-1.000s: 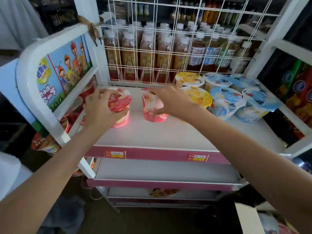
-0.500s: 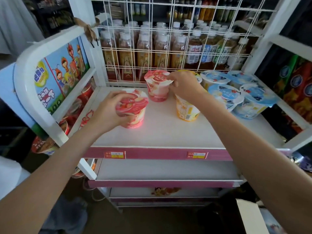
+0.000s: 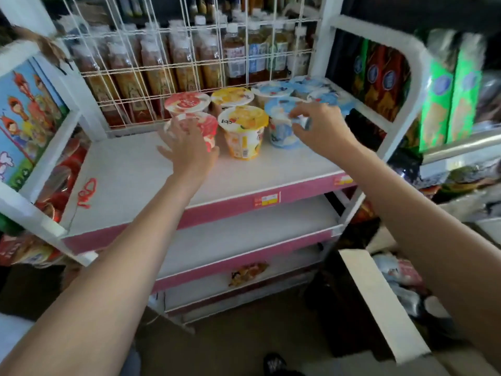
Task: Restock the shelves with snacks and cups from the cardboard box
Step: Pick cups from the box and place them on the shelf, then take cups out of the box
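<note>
On the top shelf (image 3: 130, 183) stand cups in rows: two pink cups, one at the back (image 3: 187, 102) and one in front (image 3: 207, 127), two yellow cups (image 3: 244, 131), and several blue cups (image 3: 272, 91) to the right. My left hand (image 3: 189, 150) is open with spread fingers just in front of the front pink cup, covering part of it. My right hand (image 3: 320, 128) pinches the lid rim of the front blue cup (image 3: 280, 128) between thumb and fingers. The cardboard box (image 3: 379, 302) lies open at the lower right with packets inside.
A white wire grid (image 3: 189, 63) backs the shelf, with bottles behind it. Two lower shelves (image 3: 244, 234) sit below; a snack bag (image 3: 248, 270) lies on the lowest. Green and red snack packs (image 3: 450, 90) fill the rack on the right. A cartoon side panel (image 3: 27, 118) stands on the left.
The right hand set its pink cup at the back and moved right to the blue cup. The left hand put its pink cup down in front of it and let go.
</note>
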The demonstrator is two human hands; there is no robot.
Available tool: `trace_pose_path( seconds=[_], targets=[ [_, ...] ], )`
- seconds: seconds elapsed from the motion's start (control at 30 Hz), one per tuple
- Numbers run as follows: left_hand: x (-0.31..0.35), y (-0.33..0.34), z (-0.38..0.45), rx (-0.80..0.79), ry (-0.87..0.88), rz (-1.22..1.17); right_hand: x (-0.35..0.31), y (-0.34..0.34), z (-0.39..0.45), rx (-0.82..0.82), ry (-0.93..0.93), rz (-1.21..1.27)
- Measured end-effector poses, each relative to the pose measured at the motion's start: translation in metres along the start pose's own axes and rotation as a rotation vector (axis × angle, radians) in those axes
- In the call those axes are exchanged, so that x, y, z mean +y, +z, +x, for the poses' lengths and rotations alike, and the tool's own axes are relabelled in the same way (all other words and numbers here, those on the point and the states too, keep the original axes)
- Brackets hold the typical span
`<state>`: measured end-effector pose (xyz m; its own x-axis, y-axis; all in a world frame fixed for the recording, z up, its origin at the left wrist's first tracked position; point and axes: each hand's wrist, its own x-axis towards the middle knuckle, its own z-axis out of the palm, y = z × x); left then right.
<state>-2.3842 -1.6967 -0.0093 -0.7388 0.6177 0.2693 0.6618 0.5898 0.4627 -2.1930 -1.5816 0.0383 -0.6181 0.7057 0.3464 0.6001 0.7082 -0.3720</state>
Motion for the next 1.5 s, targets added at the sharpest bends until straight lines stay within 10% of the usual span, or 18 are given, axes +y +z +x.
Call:
trace_pose_path(
  seconds=[0.17, 0.33, 0.7, 0.93, 1.23, 1.5],
  targets=[
    [0.06, 0.02, -0.059, 0.219, 0.571, -0.202, 0.081, -0.045, -0.076, 0.063, 0.171, -0.017],
    [0.138, 0.077, -0.128, -0.073, 0.838, -0.449, 0.193, -0.066, -0.159, -0.012, 0.567, 0.016],
    [0.252, 0.281, -0.227, -0.715, 0.542, -0.189, 0.41, -0.041, -0.291, -0.454, 0.847, 0.008],
    [0.256, 0.341, -0.256, -0.787, 0.39, 0.022, 0.473, 0.049, -0.27, -0.647, 0.729, 0.201],
    [0.231, 0.377, -0.256, -0.714, 0.314, 0.113, 0.474, 0.173, -0.264, -0.451, 0.815, 0.397],
    [0.256, 0.391, -0.265, -0.766, 0.379, 0.063, 0.49, 0.134, -0.266, -0.281, 0.753, 0.199]
  ],
)
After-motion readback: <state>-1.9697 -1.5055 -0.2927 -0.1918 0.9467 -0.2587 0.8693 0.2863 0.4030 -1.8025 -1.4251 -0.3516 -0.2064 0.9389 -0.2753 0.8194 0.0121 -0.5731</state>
